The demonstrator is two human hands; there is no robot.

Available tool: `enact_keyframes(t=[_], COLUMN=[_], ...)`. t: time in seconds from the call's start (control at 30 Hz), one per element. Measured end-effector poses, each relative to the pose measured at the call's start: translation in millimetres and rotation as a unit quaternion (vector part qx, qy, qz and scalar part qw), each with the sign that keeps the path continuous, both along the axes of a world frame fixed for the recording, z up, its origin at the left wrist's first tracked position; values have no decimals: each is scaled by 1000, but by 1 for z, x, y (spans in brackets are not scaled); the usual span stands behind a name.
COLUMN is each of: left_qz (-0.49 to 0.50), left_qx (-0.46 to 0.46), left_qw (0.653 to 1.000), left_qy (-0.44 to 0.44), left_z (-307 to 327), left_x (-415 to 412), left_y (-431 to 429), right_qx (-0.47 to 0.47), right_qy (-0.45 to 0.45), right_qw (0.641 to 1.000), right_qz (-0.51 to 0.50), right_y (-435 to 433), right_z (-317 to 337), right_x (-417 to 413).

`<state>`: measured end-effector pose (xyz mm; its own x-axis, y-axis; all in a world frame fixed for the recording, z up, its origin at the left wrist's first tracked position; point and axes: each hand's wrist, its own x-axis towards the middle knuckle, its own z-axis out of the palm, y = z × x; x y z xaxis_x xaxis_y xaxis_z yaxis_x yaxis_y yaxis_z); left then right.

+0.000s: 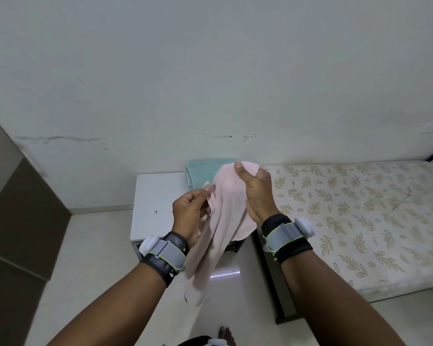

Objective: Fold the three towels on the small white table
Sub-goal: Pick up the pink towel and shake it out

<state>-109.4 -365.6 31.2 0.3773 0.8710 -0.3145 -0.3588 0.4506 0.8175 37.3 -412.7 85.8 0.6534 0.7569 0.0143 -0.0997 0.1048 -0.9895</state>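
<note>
- Towel status: your pink towel (225, 221) is up in the air, held in front of the small white table (155, 196), not lying on it.
- Your right hand (254, 193) is clamped on the pink towel's top edge, thumb pressed on the near face, fingers hidden behind the cloth.
- Your left hand (189, 213) pinches a lower edge of the same towel between thumb and fingertips, closed on the fabric.
- Right hand sits higher than left; cloth bunches between them and the rest hangs down past your left wrist toward the floor (90, 245).
- Teal towel (205, 171) lies on the table's far side against the wall (210, 71), partly hidden behind the pink one; looks folded, can't confirm.
- Third towel: can't tell where it is, the hanging cloth covers much of the tabletop.
- Table's left part is bare white with a small dark speck.
- Both your wrists carry grey-and-black straps with a white puck: left wrist band (163, 253), right wrist band (288, 236).
- Mattress (360, 208) with leaf print lies just right of the table.
- Brown cabinet (18, 221) stands at far left.
</note>
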Motion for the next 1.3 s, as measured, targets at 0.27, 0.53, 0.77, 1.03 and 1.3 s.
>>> enact_keyframes(t=[0.27, 0.53, 0.77, 1.03, 1.3], left_qz=[-19, 19, -88, -21, -76], left_qx=[44, 255, 289, 322, 356], left_qw=[989, 915, 917, 944, 912], left_qy=[142, 313, 262, -64, 190], left_z=[-1, 38, 97, 208, 129], left_x=[-4, -50, -62, -75, -58], left_y=[29, 107, 118, 140, 122], right_qx=[-57, -147, -112, 89, 112], right_qy=[-51, -48, -32, 13, 140], right_qw=[997, 985, 992, 996, 976], right_qz=[-4, -81, -48, 21, 126], right_y=[-9, -39, -47, -32, -7], right_z=[-6, -25, 16, 141, 127], right_x=[17, 86, 96, 88, 56])
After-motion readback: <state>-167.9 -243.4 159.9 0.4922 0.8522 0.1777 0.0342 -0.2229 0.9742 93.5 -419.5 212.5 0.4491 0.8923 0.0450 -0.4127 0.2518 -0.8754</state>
